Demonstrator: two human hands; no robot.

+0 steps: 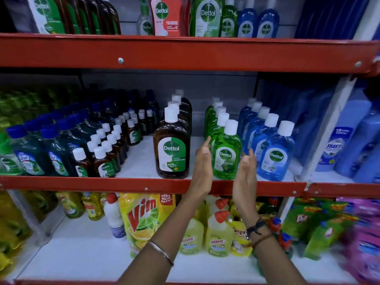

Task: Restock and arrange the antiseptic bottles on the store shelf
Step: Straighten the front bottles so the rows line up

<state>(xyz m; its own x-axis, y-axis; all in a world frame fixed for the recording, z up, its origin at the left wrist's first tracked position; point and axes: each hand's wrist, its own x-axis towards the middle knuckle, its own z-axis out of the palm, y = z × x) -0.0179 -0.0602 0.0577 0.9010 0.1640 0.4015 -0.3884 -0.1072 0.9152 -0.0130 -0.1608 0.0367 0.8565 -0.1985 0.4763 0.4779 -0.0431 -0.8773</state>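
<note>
On the middle shelf, at its front edge, the green bottle heads a single file of green bottles that runs back toward the rear wall. It stands upright, white cap on, label facing out, just right of the tall brown bottle and just left of the blue bottle, each of which fronts its own row.

The step in hand looks like arranging, not restocking: both hands are raised to either side of the green bottle, as if to square it up or nudge the row into line. The left hand is flat and edge-on, fingers straight and together, palm turned toward the bottle's left side in the gap beside the brown bottle. Whether it touches the bottle I cannot tell; it is very close. The right hand is also open, fingers loosely extended and slightly curled, palm facing the bottle's right side, between green and blue. It too seems near the bottle but not clearly on it. Neither hand holds anything.

The next move, I judge, calls for bringing both palms in evenly on the bottle's flanks and sliding it straight, keeping it flush with the front lip and in line with those behind. The gaps to the neighbours are narrow, so a sideways push could knock the brown or blue front bottle. Further left, small brown bottles stand in tidy rows.
</note>
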